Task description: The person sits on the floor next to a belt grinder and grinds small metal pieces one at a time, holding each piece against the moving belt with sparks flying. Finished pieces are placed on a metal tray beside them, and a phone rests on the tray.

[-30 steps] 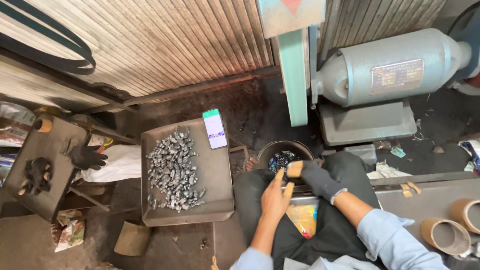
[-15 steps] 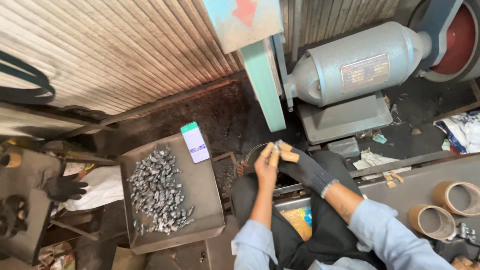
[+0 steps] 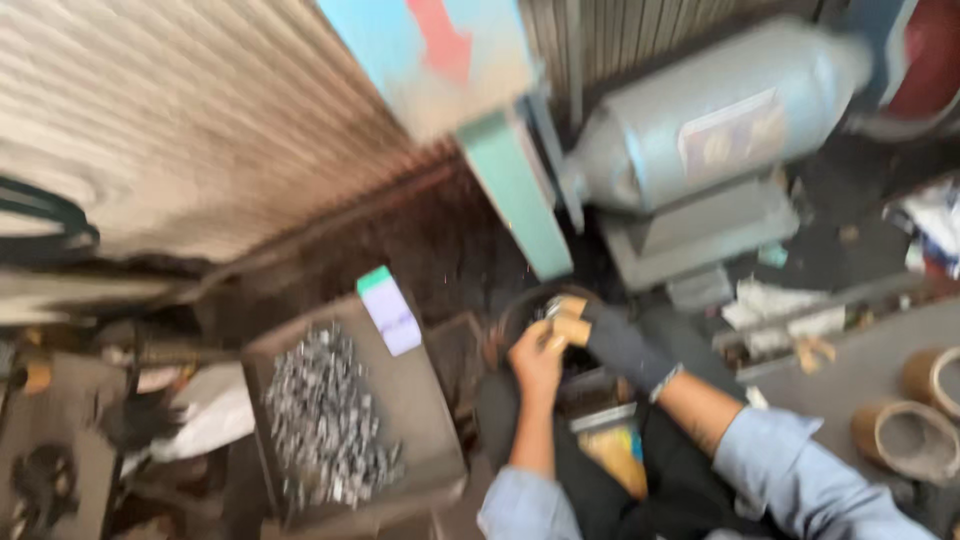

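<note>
The small tan piece point(image 3: 568, 320), blurred and sitting just right of centre in the frame, is pinched between both hands above the rim of a dark round bucket point(image 3: 520, 310); what it is made of I cannot tell, though it looks like a small, stiff, light bit that would be best held by its edges, and probably easy to let slip because it offers so little to grip. Going left to right: at the lower left edge sits a dark metal stand with black parts point(image 3: 40, 480), then a grey rectangular metal tray point(image 3: 420, 420) heaped with small shiny silver metal parts point(image 3: 325, 425), and a white-and-green phone point(image 3: 388, 310) leaning at the tray's upper corner. Right of that the bare left hand point(image 3: 535, 362) has its fingers curled shut against the tan piece from below, and the right hand in a dark grey glove point(image 3: 615, 340) closes on it from the right. Above stands a teal metal post point(image 3: 515, 195), and in the upper right a big grey electric motor point(image 3: 715, 130). Tan tape rolls point(image 3: 905, 435) lie at the lower right. Compared with half a second ago, the view has swung and blurred, the tray and hands sit lower in the frame, and the hands remain together over the bucket.
</note>
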Available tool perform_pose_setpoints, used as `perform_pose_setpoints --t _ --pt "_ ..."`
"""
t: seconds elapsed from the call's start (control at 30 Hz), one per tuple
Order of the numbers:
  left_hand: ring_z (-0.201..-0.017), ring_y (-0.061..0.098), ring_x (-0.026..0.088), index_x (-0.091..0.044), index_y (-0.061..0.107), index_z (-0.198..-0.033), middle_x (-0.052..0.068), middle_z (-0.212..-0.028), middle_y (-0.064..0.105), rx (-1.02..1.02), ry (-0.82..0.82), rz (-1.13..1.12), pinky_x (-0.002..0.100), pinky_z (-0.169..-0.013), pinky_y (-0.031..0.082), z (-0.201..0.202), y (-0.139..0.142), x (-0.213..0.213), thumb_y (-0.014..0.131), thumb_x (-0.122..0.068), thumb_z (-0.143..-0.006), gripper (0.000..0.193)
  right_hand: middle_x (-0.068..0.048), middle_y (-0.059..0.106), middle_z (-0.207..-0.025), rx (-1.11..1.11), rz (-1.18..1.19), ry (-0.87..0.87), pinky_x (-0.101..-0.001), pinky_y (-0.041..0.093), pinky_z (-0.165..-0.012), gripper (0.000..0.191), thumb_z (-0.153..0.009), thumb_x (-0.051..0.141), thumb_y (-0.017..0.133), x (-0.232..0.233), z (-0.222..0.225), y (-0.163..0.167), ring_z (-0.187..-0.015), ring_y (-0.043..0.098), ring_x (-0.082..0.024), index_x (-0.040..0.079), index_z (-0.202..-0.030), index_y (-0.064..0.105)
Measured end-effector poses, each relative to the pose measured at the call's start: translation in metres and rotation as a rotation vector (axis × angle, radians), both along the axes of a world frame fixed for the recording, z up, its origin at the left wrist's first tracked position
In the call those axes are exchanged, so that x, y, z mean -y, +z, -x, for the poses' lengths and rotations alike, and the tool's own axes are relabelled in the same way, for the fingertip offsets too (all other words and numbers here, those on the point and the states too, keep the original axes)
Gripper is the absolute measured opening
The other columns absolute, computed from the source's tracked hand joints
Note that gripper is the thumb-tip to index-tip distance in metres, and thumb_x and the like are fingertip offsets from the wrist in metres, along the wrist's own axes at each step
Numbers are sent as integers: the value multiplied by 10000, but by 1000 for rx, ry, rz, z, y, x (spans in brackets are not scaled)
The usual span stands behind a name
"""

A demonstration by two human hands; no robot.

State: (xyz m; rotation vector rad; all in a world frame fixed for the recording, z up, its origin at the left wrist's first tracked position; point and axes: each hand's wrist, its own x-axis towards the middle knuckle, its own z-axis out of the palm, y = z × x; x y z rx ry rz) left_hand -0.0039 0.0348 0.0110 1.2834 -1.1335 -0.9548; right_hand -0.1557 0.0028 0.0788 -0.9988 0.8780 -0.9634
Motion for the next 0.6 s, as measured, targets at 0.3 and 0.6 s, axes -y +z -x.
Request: perform_pose_setpoints --t 0.3,0.6 --pt "-779 675 93 -5 747 -1048 27 -890 740 88 -287 -74 268 -687 556 19 -9 36 735 -49 -845 209 -81 737 -896 -250 -32 14 -303 510 -725 283 -971 235 671 15 21 21 -805 644 -132 -23 -1061 747" --pt "-756 640 150 34 716 -1042 29 -874 719 -223 -281 -378 308 -666 508 11 -45 55 668 -63 -966 133 -115 756 -868 -459 -131 -167 -316 527 -726 340 -941 310 706 28 -8 9 -792 659 -132 -10 -1023 783"
